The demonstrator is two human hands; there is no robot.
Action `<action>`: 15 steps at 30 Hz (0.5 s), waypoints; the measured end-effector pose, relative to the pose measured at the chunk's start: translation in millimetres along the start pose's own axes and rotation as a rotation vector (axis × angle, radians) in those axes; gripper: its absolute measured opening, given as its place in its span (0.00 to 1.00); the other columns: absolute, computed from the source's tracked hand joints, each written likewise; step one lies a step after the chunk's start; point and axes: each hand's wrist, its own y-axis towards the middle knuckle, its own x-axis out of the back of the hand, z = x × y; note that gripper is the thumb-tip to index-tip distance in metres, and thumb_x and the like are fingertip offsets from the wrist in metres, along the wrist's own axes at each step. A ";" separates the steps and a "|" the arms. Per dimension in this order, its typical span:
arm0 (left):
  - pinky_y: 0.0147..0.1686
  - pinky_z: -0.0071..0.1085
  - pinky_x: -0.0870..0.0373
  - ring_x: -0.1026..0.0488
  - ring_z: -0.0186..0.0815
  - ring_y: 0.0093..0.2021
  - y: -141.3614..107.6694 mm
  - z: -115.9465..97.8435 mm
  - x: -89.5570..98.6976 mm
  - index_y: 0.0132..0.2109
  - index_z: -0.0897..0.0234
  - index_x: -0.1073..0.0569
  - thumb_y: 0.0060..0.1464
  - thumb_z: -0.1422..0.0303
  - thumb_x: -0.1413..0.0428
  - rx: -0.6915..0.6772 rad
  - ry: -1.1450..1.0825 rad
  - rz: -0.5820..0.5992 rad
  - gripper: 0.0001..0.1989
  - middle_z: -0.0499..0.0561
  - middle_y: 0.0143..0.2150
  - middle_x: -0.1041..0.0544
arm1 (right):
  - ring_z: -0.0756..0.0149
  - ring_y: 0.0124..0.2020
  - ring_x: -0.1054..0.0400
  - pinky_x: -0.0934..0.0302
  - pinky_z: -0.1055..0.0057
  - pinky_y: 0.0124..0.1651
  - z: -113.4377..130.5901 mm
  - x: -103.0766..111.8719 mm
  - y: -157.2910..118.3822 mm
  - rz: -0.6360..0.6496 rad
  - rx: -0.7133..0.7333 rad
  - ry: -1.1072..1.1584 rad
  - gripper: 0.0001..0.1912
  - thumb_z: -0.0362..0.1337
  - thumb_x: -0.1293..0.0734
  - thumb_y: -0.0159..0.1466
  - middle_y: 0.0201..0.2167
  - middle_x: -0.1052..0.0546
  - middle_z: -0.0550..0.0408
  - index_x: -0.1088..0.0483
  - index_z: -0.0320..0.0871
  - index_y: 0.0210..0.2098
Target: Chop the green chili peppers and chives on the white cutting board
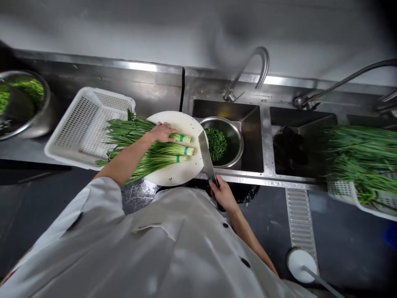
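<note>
Three bunches of garlic chives, tied with green bands, lie side by side on a round white cutting board [169, 176], pale stem ends to the right. My left hand [163, 132] is closed over the far bunch of chives [182, 138], just behind its band. The middle bunch [182, 150] and the near bunch [172, 159] lie beside it. In my right hand [223, 193] is the handle of a cleaver [206, 155], its broad blade pointing away from me over the board's right edge. Right of the blade, a steel bowl [238, 145] holds chopped greens [217, 144].
A white perforated basket [83, 124] sits left of the board, with a steel pot [46, 107] of greens beyond. The bowl stands in a sink [252, 145] under a curved faucet [263, 66]. Long greens [366, 153] fill another basket [343, 189] at right.
</note>
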 end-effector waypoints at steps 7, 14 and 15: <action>0.73 0.52 0.69 0.59 0.59 0.78 -45.7 -27.1 -29.0 0.77 0.70 0.56 0.57 0.40 0.47 -0.195 0.023 -0.065 0.55 0.68 0.79 0.56 | 0.69 0.15 0.37 0.40 0.74 0.20 32.5 -81.4 18.7 -0.062 -0.006 0.092 0.28 0.48 0.39 0.66 0.20 0.31 0.66 0.37 0.44 0.62; 0.73 0.54 0.72 0.68 0.64 0.78 -47.6 -31.5 -41.8 0.77 0.77 0.61 0.48 0.41 0.38 -0.092 0.071 -0.127 0.66 0.73 0.79 0.65 | 0.61 0.33 0.27 0.30 0.65 0.41 43.3 -100.4 53.8 -0.079 0.107 -0.059 0.29 0.40 0.38 0.65 0.35 0.22 0.53 0.37 0.43 0.65; 0.73 0.54 0.72 0.68 0.65 0.78 -40.9 -27.8 -39.7 0.77 0.78 0.60 0.48 0.40 0.39 -0.069 0.064 -0.116 0.66 0.73 0.79 0.64 | 0.61 0.35 0.26 0.30 0.64 0.43 43.3 -93.4 57.8 -0.059 0.131 -0.079 0.28 0.40 0.39 0.65 0.36 0.22 0.53 0.36 0.43 0.65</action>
